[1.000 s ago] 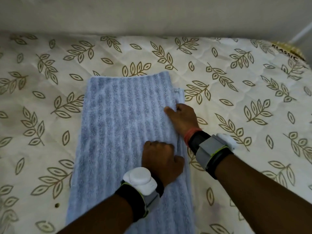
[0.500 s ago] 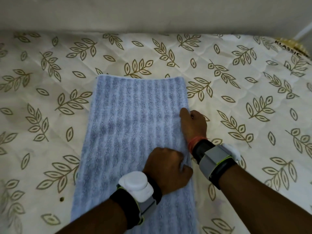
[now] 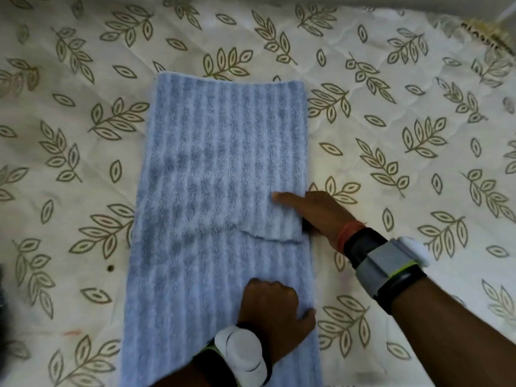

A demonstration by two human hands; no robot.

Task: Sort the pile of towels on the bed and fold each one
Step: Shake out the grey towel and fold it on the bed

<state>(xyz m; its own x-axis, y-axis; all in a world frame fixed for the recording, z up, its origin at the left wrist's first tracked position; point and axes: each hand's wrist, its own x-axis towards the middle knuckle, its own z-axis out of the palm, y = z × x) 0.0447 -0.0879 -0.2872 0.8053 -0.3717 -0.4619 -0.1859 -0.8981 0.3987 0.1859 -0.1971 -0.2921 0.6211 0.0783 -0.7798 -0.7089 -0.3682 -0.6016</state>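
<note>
A light blue ribbed towel [image 3: 217, 169] lies lengthwise on the leaf-patterned mattress [image 3: 405, 169], folded into a long strip. An upper layer ends in a loose edge about two thirds of the way down. My right hand [image 3: 318, 213] is at the towel's right edge beside that flap. Its thumb lies on top pointing left, and its fingers are tucked under the layer, pinching it. My left hand [image 3: 270, 305] rests on the lower part of the towel as a fist, with fingers curled and the thumb reaching the right edge.
Bare mattress surrounds the towel on the left, right and far sides. A wall runs along the top edge. A brand label [image 3: 485, 37] sits at the mattress's far right corner. Something dark [image 3: 1, 291] shows at the left frame edge.
My right hand slid nearer along the towel's right edge and now has its thumb over the upper layer, whose loose end shows. My left fist stayed on the lower towel.
</note>
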